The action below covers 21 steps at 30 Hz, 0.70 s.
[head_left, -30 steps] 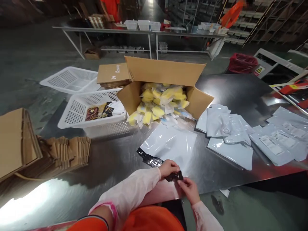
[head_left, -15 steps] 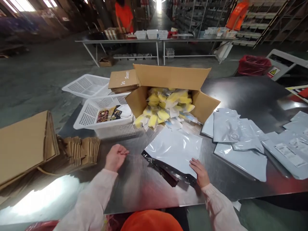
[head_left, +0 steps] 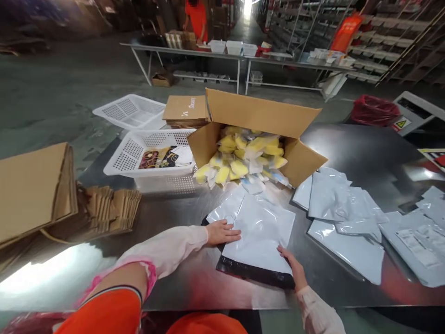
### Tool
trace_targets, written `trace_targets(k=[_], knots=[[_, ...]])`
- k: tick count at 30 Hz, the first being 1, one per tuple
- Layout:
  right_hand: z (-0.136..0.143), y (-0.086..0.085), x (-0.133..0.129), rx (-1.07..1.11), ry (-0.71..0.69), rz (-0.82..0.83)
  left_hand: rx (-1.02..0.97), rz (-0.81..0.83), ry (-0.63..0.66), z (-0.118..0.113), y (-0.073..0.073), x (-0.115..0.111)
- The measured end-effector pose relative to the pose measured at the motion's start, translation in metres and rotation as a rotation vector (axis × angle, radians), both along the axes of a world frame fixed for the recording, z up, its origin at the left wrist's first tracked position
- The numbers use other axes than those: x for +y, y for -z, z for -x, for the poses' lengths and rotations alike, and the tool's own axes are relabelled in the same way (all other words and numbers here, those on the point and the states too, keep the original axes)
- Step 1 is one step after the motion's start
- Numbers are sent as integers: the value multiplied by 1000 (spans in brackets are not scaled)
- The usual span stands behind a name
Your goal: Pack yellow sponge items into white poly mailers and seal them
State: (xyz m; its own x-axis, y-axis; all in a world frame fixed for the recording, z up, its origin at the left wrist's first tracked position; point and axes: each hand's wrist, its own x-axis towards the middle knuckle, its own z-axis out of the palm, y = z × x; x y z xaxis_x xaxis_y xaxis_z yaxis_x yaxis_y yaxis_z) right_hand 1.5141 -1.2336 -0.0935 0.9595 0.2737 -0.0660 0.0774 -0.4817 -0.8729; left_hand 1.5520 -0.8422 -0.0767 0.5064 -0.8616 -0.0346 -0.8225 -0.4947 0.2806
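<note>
A white poly mailer bag (head_left: 262,227) with a black strip along its near edge lies in front of me, overlapping another white mailer (head_left: 222,209). My left hand (head_left: 223,232) rests on the mailers with its fingers stretched out flat toward the right. At the top bag's right edge is my right hand (head_left: 294,268), fingers extended along that edge; its underside is hidden. Just beyond the bags stands an open cardboard box (head_left: 260,110), filled with small clear packets holding something yellow (head_left: 239,168).
White mailers (head_left: 344,232) are piled at right, some labelled. Left of the box sit a white perforated basket (head_left: 120,169) with packaged items and stacked flat cardboard (head_left: 186,107). Folded cartons (head_left: 31,190) lie at far left. A person in orange (head_left: 197,21) stands behind a far table (head_left: 184,54).
My left hand has moved right, from the bare tabletop onto the mailers. The top mailer now lies turned, its black strip toward me. My right hand has shifted slightly nearer along the edge.
</note>
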Motion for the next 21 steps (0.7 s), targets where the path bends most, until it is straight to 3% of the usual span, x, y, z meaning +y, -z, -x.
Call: trace_targets(k=[3, 6, 10, 15, 21], knots=[[-2, -8, -8, -29, -128, 81, 139, 61, -73, 2, 7, 0], [-4, -11, -11, -96, -252, 169, 254, 165, -325, 4, 13, -4], [-11, -11, -4, 6, -31, 322, 328, 268, -703, 3, 20, -16], [-32, -6, 13, 101, 231, 481, 281, 244, -958, -7, 24, -42], [-54, -11, 28, 194, 313, 605, 270, 118, -1275, -21, 19, -61]])
